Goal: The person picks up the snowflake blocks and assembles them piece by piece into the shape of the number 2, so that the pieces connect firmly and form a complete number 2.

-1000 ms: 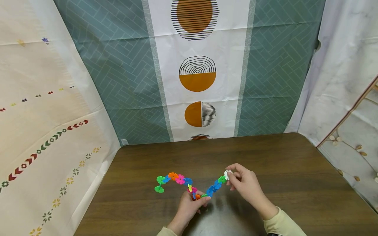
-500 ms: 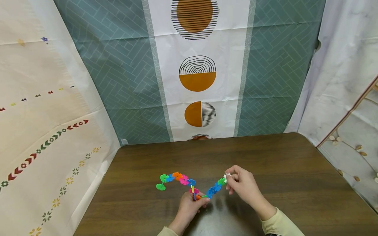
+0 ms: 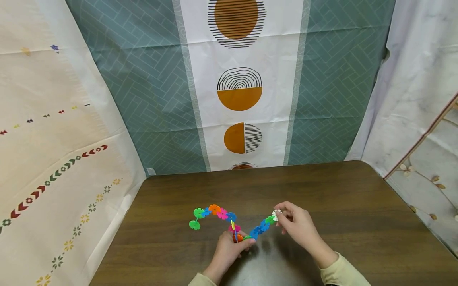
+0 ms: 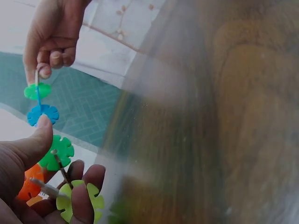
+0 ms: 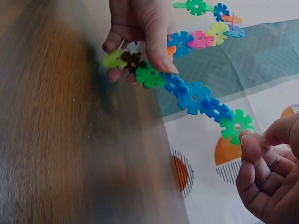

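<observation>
A chain of interlocking plastic flower discs (image 3: 264,225), in many colours, is held above the table. My left hand (image 3: 229,249) grips it near its middle, by a green disc (image 4: 65,151). In the left wrist view a yellow-green disc (image 4: 96,203) and an orange disc (image 4: 31,184) lie among those fingers. My right hand (image 3: 298,223) pinches the white disc (image 3: 276,215) at the chain's right end, mostly hidden by fingertips in the right wrist view. Beside it sits a green disc (image 5: 236,125), joined to several blue discs (image 5: 194,98). The left stretch arches away, ending in a green disc (image 3: 195,225).
The brown wooden table (image 3: 171,254) spreads under both hands. A patterned cloth (image 3: 157,99) hangs behind its far edge, with pale curtains (image 3: 422,99) at the sides.
The chain's left stretch has shifted slightly right and up. The right hand dipped a little toward the left, then came back with the white disc still pinched. The left hand stays nearly in place.
</observation>
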`<state>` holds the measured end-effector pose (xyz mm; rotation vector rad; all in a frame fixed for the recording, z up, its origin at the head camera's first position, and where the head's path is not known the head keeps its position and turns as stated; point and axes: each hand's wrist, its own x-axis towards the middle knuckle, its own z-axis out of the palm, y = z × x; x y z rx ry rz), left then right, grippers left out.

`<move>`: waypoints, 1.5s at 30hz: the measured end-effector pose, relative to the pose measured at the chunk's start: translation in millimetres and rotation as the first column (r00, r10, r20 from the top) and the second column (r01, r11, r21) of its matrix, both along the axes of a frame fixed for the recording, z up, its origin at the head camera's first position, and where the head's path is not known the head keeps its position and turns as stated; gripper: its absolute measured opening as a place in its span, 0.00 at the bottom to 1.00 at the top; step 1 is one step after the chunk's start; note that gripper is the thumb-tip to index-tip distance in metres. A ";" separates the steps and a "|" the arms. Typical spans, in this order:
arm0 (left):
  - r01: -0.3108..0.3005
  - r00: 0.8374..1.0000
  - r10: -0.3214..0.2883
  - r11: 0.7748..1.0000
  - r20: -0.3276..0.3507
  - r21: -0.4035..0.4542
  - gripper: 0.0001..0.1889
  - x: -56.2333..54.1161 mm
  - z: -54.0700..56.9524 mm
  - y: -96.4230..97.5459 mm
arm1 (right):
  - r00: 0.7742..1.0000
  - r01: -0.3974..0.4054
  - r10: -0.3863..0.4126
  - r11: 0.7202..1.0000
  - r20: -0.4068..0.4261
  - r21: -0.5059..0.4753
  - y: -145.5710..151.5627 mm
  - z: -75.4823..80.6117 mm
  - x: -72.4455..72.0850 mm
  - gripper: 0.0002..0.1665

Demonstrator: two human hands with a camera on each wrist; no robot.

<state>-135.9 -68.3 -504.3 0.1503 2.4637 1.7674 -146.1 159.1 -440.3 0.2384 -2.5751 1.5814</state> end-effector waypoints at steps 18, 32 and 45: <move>0.097 0.993 -0.095 0.995 0.072 -0.032 0.20 -1.6 7.4 -7.3 | 0.987 -0.148 0.159 0.962 -0.030 0.231 28.1 -16.9 1.8 0.08; 0.053 0.997 -0.068 0.933 -0.030 -0.355 0.37 -4.6 10.0 -2.9 | 0.954 -0.300 0.298 0.936 0.038 0.182 46.7 -32.4 6.4 0.08; 0.054 0.997 -0.075 0.906 -0.036 -0.420 0.40 -10.1 15.4 8.5 | 0.964 -0.266 0.260 0.921 0.059 0.284 59.6 -45.0 9.4 0.07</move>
